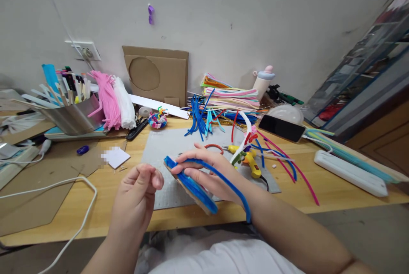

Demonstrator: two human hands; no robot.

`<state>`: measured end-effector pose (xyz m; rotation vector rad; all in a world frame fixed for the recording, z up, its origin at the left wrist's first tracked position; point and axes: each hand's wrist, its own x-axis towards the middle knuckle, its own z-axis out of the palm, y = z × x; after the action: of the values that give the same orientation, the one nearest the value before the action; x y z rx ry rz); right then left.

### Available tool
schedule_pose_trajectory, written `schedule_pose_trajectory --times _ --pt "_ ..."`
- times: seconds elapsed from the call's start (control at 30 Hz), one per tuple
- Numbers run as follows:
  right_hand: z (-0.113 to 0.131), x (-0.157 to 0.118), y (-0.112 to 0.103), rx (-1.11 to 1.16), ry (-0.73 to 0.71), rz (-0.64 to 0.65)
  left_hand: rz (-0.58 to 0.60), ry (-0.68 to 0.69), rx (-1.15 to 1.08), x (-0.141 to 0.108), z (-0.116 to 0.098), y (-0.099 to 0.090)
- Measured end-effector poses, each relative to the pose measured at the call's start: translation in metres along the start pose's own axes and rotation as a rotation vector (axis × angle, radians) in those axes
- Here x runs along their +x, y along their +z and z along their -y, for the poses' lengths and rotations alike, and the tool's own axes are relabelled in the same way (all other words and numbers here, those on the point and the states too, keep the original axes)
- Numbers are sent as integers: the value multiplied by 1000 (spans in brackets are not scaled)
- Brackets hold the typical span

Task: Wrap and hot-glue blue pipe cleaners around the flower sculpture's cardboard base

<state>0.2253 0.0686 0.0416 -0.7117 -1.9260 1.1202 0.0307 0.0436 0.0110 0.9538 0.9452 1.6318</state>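
Observation:
My right hand [207, 169] grips a cardboard piece [204, 211] lined with blue pipe cleaner, tilted above the grey cutting mat [159, 146]. A loose length of blue pipe cleaner [238, 195] runs from between its thumb and fingers and arches back over the wrist. Just left of the cardboard, apart from it, is my left hand [140, 191]. Its fingers are curled, with the thumb pressed to the index finger; anything between them is hidden. Behind the right hand lie a yellow glue gun [254, 166] and scissors with orange handles [214, 148].
Bundles of pipe cleaners [231, 97] lie at the back, beside a bottle [264, 80]. A black phone [281, 128] and a white power strip [349, 174] are on the right. On the left stand a metal container of sticks [75, 116] and a white cable [92, 188].

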Motion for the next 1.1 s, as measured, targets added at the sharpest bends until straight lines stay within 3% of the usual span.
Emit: schedule_pose_trajectory --times 0.23,0.47,0.93,1.1 --pt "0 0 -1 6 -7 6 112 -71 -91 -2 2 1" --pt "2 0 -1 3 10 2 26 -55 3 -5 5 -5" --pt "1 0 0 14 8 -2 52 -36 -125 0 -2 0" --pt "-1 0 0 17 3 -1 12 -57 -103 0 2 -1"
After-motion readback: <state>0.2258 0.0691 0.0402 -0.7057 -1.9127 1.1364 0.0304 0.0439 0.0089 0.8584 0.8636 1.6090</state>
